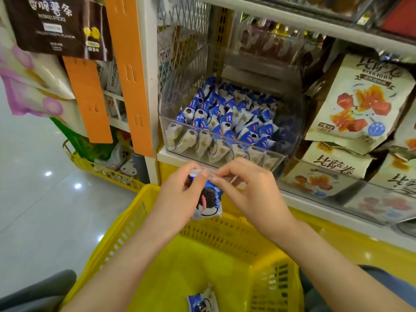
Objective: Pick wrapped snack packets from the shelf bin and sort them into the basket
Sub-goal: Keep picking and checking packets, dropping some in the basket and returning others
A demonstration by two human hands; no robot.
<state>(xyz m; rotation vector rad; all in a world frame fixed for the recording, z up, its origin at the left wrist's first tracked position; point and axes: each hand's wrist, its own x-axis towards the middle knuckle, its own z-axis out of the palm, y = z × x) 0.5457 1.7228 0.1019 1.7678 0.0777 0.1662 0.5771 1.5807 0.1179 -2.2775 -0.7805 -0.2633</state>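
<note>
We hold one snack packet (209, 201) upright between both hands, just above the far rim of the yellow basket (139, 212). Our left hand (177, 194) curls round its left side; our right hand (247, 188) pinches its top seam between thumb and forefinger. Another packet (202, 300) lies on the basket floor. Beyond our hands, the clear shelf bin (290, 122) holds more packets (225, 115).

Orange hanging strips (127, 70), brown potato-stick bag (54, 25), cream snack bags (358, 102), glossy floor tiles (33, 188)
</note>
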